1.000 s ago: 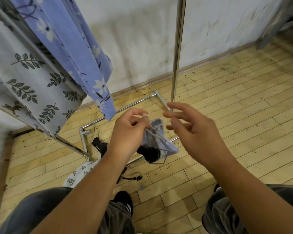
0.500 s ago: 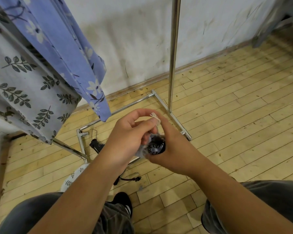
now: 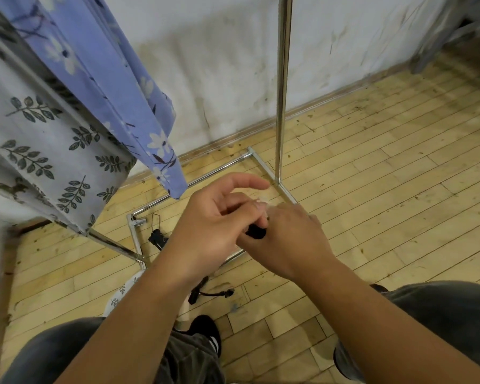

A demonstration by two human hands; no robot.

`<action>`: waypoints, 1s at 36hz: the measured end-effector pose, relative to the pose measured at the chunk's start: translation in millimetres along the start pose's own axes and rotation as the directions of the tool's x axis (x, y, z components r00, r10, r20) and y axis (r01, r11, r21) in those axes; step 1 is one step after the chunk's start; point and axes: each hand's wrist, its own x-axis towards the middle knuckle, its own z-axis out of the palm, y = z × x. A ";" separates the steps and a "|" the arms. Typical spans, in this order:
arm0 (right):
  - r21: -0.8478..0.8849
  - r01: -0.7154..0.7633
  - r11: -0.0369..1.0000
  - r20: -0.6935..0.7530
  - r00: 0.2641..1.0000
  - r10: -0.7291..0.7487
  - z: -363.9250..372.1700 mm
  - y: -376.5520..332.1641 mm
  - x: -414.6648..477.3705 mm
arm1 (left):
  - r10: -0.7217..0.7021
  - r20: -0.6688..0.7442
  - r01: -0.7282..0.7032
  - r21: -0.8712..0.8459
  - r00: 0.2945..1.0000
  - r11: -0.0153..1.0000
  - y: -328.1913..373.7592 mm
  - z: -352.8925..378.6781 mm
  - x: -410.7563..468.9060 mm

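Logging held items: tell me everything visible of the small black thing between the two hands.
The small black rounded object shows only as a dark patch between the hands, above the wooden floor. The right hand curls round it from the right; the left hand lays its thumb against its upper edge. Parts, material and full shape are hidden.

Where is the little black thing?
In the head view's middle, the little black thing sits between the left hand and right hand, over the rack's base.
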 end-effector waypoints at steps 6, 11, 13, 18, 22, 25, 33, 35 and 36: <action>0.615 0.188 0.766 -0.093 0.982 -0.166 -43.4 -19.1 -25.5 | 0.060 0.004 -0.059 0.194 0.998 0.979 26.4 -5.6 -14.4; 0.715 0.188 0.673 -0.075 0.978 -0.194 -82.9 -37.9 -34.9 | 0.099 0.009 -0.098 0.205 0.995 0.974 65.4 -25.5 -26.4; 0.760 0.208 0.616 -0.064 0.967 -0.247 -103.1 -47.9 -34.9 | 0.131 -0.003 -0.127 0.228 0.991 0.965 86.2 -38.8 -29.0; 0.778 0.320 0.542 -0.192 0.941 -0.280 -154.6 -89.8 -31.3 | 0.183 0.001 -0.173 0.331 0.983 0.928 149.4 -71.3 -31.0; 0.832 0.344 0.436 -0.277 0.937 -0.211 -198.6 -123.9 -16.7 | 0.281 -0.035 -0.239 0.428 0.959 0.872 200.7 -97.9 -27.4; 0.777 0.431 0.459 -0.383 0.902 -0.199 -231.7 -150.4 0.3 | 0.413 -0.078 -0.285 0.607 0.908 0.742 238.3 -120.4 -17.7; 0.690 0.553 0.467 -0.580 0.808 -0.099 -300.6 -204.9 45.7 | 0.607 -0.191 -0.243 0.793 0.771 0.559 311.4 -155.2 25.4; 0.682 0.534 0.499 -0.581 0.811 -0.072 -310.8 -209.8 57.9 | 0.621 -0.216 -0.228 0.800 0.753 0.555 320.3 -158.5 35.0; 0.681 0.519 0.516 -0.575 0.816 -0.062 -314.9 -211.5 64.3 | 0.629 -0.230 -0.221 0.802 0.742 0.554 323.3 -159.1 39.0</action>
